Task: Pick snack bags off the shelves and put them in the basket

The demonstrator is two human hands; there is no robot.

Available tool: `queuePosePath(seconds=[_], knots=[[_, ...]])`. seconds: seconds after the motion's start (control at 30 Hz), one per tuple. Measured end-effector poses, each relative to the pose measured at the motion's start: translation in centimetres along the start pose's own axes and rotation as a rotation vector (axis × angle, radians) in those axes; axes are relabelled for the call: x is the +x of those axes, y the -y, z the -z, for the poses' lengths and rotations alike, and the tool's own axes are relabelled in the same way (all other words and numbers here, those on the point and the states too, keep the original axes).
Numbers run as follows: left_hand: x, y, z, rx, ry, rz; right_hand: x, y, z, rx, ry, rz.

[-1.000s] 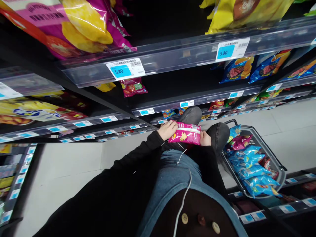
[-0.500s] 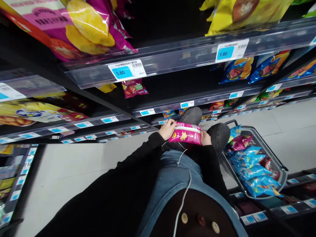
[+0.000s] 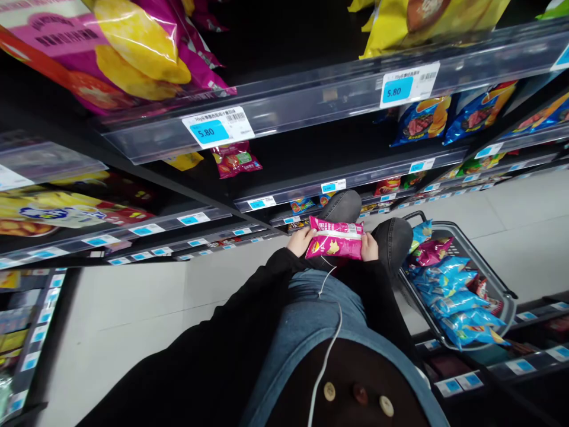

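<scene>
A pink bag of chips (image 3: 335, 244) lies across the space above my lap, its back seam and printed label facing up. My left hand (image 3: 300, 241) grips its left end, and my right hand (image 3: 368, 247) pinches the right end, so the bag is stretched between both. Beyond it my knee (image 3: 342, 206) rises near the lower shelves. To the right, a grey shopping basket (image 3: 472, 247) on the floor holds several blue chip bags (image 3: 457, 303) and a magenta bag (image 3: 432, 251).
Shelves with a clear front rail (image 3: 302, 112) and price tags (image 3: 219, 127) run along the far side. A small red-pink bag (image 3: 236, 159) sits on the second shelf; blue bags (image 3: 420, 121) stand farther right. A white cable (image 3: 331, 362) hangs down my front. Pale floor tiles (image 3: 133, 296) stretch left.
The fingers of my left hand have come down from the bag's top to its left end. The bag now lies a little flatter, and the view has shifted slightly.
</scene>
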State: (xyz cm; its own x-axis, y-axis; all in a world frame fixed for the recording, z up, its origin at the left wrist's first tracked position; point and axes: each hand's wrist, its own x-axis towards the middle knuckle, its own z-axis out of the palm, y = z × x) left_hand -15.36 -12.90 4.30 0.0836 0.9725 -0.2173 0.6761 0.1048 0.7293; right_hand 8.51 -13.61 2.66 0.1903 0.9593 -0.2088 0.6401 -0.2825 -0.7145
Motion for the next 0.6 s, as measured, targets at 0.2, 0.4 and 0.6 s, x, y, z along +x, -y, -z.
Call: queuePosePath(seconds=[0.2,0.4,0.6], knots=[[-1.1,-2.0,1.7,-0.231,0.082,-0.067,-1.2,0.6,2.2,0.13,-0.085,0.007],[-1.9,-4.9,5.1,-0.146,0.02,-0.271,-2.8,0.0,5.4,0.255,-0.202,0.031],[-1.9,-5.1,6.4,-0.445,0.26,-0.162,-4.0,2.3,7.8,0.499,-0.255,0.121]])
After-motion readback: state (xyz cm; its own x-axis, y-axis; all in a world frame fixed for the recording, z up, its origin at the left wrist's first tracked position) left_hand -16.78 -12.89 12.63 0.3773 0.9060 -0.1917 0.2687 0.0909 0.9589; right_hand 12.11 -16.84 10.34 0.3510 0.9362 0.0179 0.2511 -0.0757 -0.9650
